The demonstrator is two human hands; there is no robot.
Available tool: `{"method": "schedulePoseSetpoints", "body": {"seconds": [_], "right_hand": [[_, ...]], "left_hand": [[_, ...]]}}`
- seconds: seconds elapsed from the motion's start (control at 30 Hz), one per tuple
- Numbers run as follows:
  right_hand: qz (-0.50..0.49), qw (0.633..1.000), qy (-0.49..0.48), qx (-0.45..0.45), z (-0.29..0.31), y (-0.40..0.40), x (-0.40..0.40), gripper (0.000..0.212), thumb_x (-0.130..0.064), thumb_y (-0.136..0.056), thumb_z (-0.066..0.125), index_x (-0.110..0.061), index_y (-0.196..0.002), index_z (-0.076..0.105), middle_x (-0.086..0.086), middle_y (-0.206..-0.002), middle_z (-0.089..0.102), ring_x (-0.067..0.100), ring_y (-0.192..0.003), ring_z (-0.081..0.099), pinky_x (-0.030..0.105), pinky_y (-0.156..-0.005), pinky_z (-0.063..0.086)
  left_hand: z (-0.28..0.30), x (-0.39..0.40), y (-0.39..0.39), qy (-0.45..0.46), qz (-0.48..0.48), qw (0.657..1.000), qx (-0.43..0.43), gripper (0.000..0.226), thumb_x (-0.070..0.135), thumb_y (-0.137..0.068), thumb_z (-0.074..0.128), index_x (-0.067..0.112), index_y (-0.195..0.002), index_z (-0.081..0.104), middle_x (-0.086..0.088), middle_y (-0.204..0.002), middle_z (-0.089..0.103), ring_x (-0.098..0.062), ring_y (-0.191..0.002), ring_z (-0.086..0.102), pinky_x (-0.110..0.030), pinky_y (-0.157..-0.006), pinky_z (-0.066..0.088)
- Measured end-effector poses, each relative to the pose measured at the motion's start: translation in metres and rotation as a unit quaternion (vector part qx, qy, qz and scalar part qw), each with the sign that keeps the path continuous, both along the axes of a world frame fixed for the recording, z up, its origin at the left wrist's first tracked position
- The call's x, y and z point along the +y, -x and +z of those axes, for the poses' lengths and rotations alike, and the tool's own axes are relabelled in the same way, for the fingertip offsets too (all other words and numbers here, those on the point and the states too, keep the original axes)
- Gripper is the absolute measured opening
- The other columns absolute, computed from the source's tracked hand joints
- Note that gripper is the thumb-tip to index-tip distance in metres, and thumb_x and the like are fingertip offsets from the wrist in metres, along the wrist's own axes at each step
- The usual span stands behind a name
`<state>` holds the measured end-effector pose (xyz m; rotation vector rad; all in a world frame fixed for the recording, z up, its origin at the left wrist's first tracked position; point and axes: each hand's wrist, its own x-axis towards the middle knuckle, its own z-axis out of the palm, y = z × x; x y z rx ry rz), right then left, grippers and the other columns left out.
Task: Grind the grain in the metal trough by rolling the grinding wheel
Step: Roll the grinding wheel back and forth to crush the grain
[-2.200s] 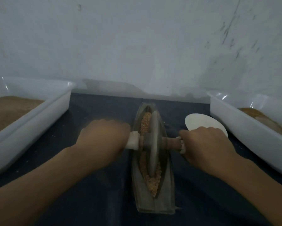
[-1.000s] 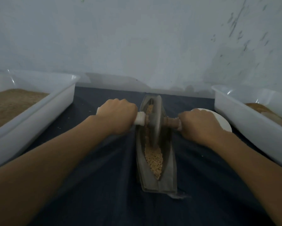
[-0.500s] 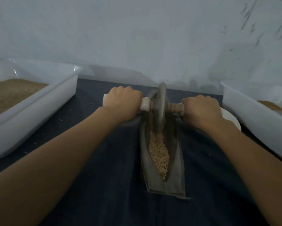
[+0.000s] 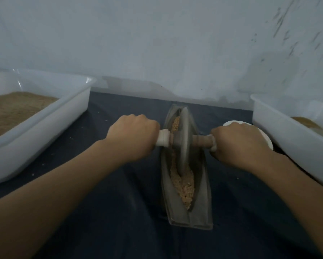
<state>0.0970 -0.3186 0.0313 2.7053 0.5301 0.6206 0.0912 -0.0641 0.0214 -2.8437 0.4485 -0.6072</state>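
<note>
Dark cloth covers the tabletop [image 4: 119, 212] under a pale scuffed wall. At far left a white tub [image 4: 44, 128] holds brown meal. The left hand [image 4: 132, 135] has its grip wrapped around the white axle end; the wheel [image 4: 183, 141] stands in the trough [image 4: 201, 193], now back toward mid-trough from the far tip half a second ago, so a return stroke is likely under way and coarse grain [image 4: 185, 186] remains near. The right hand [image 4: 239, 144] clasps the other handle. No writing shows anywhere.
</note>
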Motion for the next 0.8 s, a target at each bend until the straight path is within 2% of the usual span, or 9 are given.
{"method": "schedulePoseSetpoints", "body": {"seconds": [0.1,0.17,0.23,0.3,0.4,0.5,0.57,0.7,0.8], "right_hand": [[-0.029,0.999,-0.014,-0.01,0.006,-0.034,0.011,0.024,-0.041,-0.08,0.056,-0.026,-0.068,0.042,0.002,-0.08,0.061,0.028,-0.069,0.055,0.032,-0.057,0.031],[-0.03,0.999,-0.009,-0.015,0.01,-0.046,0.015,0.017,-0.039,-0.081,0.058,-0.027,-0.076,0.047,0.005,-0.088,0.064,0.032,-0.079,0.059,0.033,-0.06,0.032],[-0.03,1.0,0.0,-0.001,0.012,-0.044,0.017,0.015,-0.038,-0.082,0.059,-0.025,-0.081,0.053,0.006,-0.089,0.064,0.032,-0.079,0.059,0.033,-0.06,0.033],[-0.02,1.0,-0.002,0.014,0.012,-0.027,0.015,0.014,-0.038,-0.083,0.059,-0.024,-0.081,0.055,0.005,-0.083,0.061,0.031,-0.074,0.058,0.033,-0.059,0.034],[0.005,0.999,-0.004,0.034,0.005,0.014,0.005,0.025,-0.035,-0.081,0.059,-0.028,-0.067,0.04,-0.004,-0.063,0.047,0.022,-0.06,0.052,0.03,-0.052,0.033],[0.012,0.999,-0.014,0.035,0.0,0.045,-0.006,0.036,-0.039,-0.076,0.064,-0.032,-0.062,0.031,-0.009,-0.055,0.041,0.012,-0.05,0.045,0.026,-0.046,0.025],[-0.006,0.999,-0.016,0.041,-0.002,0.045,-0.007,0.039,-0.041,-0.076,0.064,-0.032,-0.061,0.029,-0.01,-0.054,0.042,0.009,-0.049,0.043,0.025,-0.045,0.026],[-0.041,0.998,-0.041,0.039,-0.003,0.001,0.004,0.033,-0.038,-0.08,0.058,-0.027,-0.063,0.032,-0.006,-0.064,0.049,0.017,-0.055,0.046,0.028,-0.048,0.027],[-0.056,0.997,-0.052,0.017,0.003,-0.037,0.012,0.02,-0.04,-0.082,0.056,-0.026,-0.074,0.043,0.003,-0.081,0.061,0.029,-0.073,0.057,0.032,-0.057,0.032]], "left_hand": [[-0.001,-0.005,-0.034,0.023,0.022,0.999,-0.021,0.007,0.025,-0.081,0.059,0.02,-0.084,0.054,0.004,-0.06,0.032,-0.017,-0.049,0.029,-0.031,-0.052,0.027],[-0.001,-0.007,-0.048,0.04,0.027,0.999,-0.023,0.008,0.024,-0.082,0.057,0.019,-0.087,0.055,0.005,-0.061,0.032,-0.019,-0.053,0.033,-0.032,-0.055,0.029],[0.0,-0.006,-0.05,0.043,0.021,0.999,-0.012,0.01,0.027,-0.082,0.058,0.021,-0.089,0.055,0.006,-0.063,0.033,-0.02,-0.058,0.039,-0.033,-0.056,0.032],[0.002,-0.003,-0.037,0.026,0.006,1.0,0.007,0.012,0.031,-0.081,0.059,0.023,-0.089,0.054,0.007,-0.065,0.035,-0.02,-0.06,0.044,-0.032,-0.056,0.034],[0.001,0.004,-0.003,-0.002,-0.022,0.999,0.024,0.019,0.039,-0.077,0.063,0.029,-0.084,0.048,0.009,-0.063,0.032,-0.018,-0.059,0.042,-0.03,-0.054,0.034],[0.001,0.009,0.03,-0.058,-0.069,0.996,-0.019,0.041,0.042,-0.06,0.074,0.032,-0.073,0.036,0.011,-0.055,0.018,-0.009,-0.044,0.022,-0.023,-0.042,0.015],[0.006,0.009,0.035,-0.073,-0.062,0.995,-0.026,0.048,0.041,-0.055,0.077,0.031,-0.071,0.033,0.012,-0.054,0.013,-0.007,-0.043,0.013,-0.021,-0.043,0.007],[0.003,-0.002,-0.008,-0.049,-0.015,0.998,-0.043,0.03,0.036,-0.078,0.063,0.029,-0.076,0.034,0.01,-0.059,0.025,-0.012,-0.048,0.025,-0.028,-0.046,0.017],[0.006,-0.009,-0.043,-0.026,0.018,0.998,-0.047,0.023,0.031,-0.083,0.058,0.026,-0.078,0.036,0.008,-0.06,0.029,-0.013,-0.048,0.024,-0.029,-0.048,0.02]]}}
